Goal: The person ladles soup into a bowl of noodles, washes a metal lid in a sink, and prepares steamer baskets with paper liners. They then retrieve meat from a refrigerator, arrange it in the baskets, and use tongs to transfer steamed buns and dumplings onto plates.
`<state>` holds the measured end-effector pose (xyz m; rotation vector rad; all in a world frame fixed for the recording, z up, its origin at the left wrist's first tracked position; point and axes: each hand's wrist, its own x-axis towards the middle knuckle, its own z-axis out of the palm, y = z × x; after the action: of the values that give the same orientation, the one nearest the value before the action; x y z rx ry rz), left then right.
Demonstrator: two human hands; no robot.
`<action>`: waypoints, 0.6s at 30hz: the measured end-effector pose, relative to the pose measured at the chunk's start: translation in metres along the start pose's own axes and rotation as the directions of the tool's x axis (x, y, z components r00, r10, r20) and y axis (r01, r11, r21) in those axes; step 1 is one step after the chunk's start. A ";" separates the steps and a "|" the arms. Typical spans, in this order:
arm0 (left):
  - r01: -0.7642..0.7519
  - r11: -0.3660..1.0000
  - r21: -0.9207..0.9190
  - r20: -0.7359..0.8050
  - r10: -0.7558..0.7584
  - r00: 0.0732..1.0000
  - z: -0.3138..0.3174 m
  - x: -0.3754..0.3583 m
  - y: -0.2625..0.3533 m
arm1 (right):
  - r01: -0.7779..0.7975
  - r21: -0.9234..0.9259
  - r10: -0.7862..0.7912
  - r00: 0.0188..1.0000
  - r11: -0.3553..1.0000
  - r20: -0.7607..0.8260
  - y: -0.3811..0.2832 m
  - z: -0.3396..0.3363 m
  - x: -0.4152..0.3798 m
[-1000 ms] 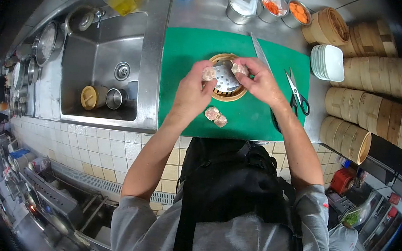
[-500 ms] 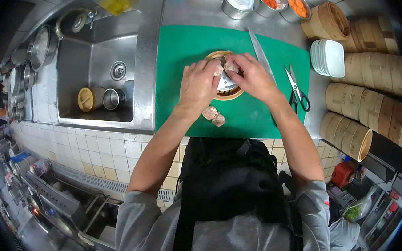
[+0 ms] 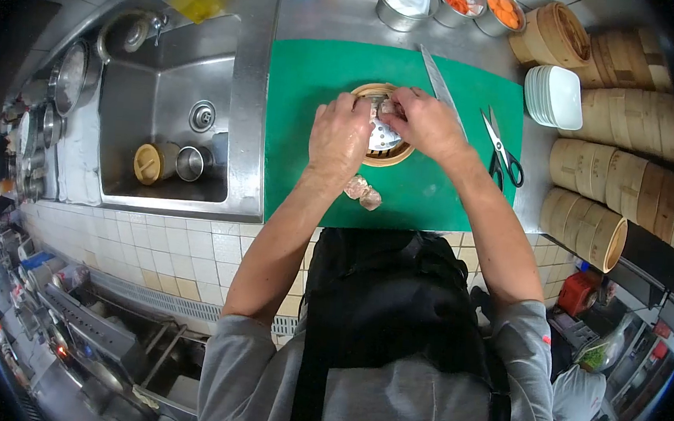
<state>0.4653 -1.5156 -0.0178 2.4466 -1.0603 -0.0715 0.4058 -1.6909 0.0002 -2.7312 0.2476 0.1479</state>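
A round bamboo steamer (image 3: 392,158) with a perforated white liner (image 3: 385,138) sits on the green cutting board (image 3: 308,74). Over its left rim, my left hand (image 3: 341,136) has its fingers closed around a small pale dumpling, mostly hidden by them. Fingers of my right hand (image 3: 431,127) pinch another meaty dumpling (image 3: 388,109) inside the steamer's far part. Both hands are low, close to the liner. On the board nearer my body lie two more dumplings (image 3: 364,192), side by side and touching.
A knife (image 3: 441,88) and black-handled scissors (image 3: 501,151) lie right of the steamer. Beyond them are stacked white dishes (image 3: 553,97) and bamboo steamers (image 3: 582,218). Metal tins, one with carrot slices (image 3: 501,11), stand behind. A sink (image 3: 165,130) is at left.
Both hands have lowered the dumplings further into the steamer, bringing them closer together. The view has shifted slightly; the two dumplings on the board stay put.
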 end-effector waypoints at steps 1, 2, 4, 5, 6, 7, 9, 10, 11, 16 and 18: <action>-0.001 1.000 -0.007 0.006 0.001 1.000 -0.001 0.000 0.000 | -0.008 -0.012 0.008 1.000 1.000 -0.006 -0.002 -0.001 0.000; -0.002 1.000 -0.005 0.006 0.002 1.000 -0.003 -0.001 0.000 | -0.015 -0.023 0.015 1.000 1.000 -0.012 -0.004 -0.001 -0.001; 0.022 0.995 -0.100 -0.108 -0.033 0.994 -0.016 -0.006 0.006 | -0.005 -0.010 0.005 1.000 1.000 -0.025 -0.006 -0.002 -0.004; 0.019 0.995 -0.099 -0.110 -0.030 0.993 -0.016 -0.008 0.003 | 0.004 0.000 -0.004 0.999 1.000 -0.039 -0.005 -0.004 -0.005; 0.077 0.986 -0.150 -0.155 -0.100 0.983 -0.016 -0.011 -0.003 | 0.000 -0.001 0.000 0.999 1.000 -0.043 -0.002 -0.002 -0.006; 0.135 0.970 -0.202 -0.195 -0.174 0.965 -0.015 -0.014 -0.009 | 0.044 0.071 -0.037 0.994 0.997 -0.101 0.003 0.003 -0.009; 0.232 0.932 -0.279 -0.021 -0.247 0.969 -0.010 -0.014 -0.019 | 0.096 0.142 -0.072 0.984 0.985 -0.161 0.007 0.002 -0.016; 0.337 0.879 -0.337 0.154 -0.302 0.941 -0.007 -0.013 -0.025 | 0.124 0.241 -0.076 0.977 0.963 -0.199 0.007 -0.004 -0.022; 0.337 0.879 -0.337 0.148 -0.304 0.941 -0.001 -0.012 -0.031 | 0.155 0.335 -0.076 0.968 0.929 -0.237 0.007 -0.008 -0.029; 0.328 0.659 -0.676 0.038 -0.414 0.910 0.007 -0.025 -0.035 | 0.101 0.448 -0.023 0.984 0.888 -0.177 0.018 0.003 -0.090; 0.319 0.731 -0.603 0.068 -0.352 0.934 -0.015 -0.055 -0.035 | 0.109 0.404 -0.053 0.988 0.908 -0.147 0.015 0.015 -0.114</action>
<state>0.4543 -1.4506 -0.0275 1.9870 -0.4439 -0.4029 0.2903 -1.6814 -0.0039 -2.3262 0.1776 -0.1021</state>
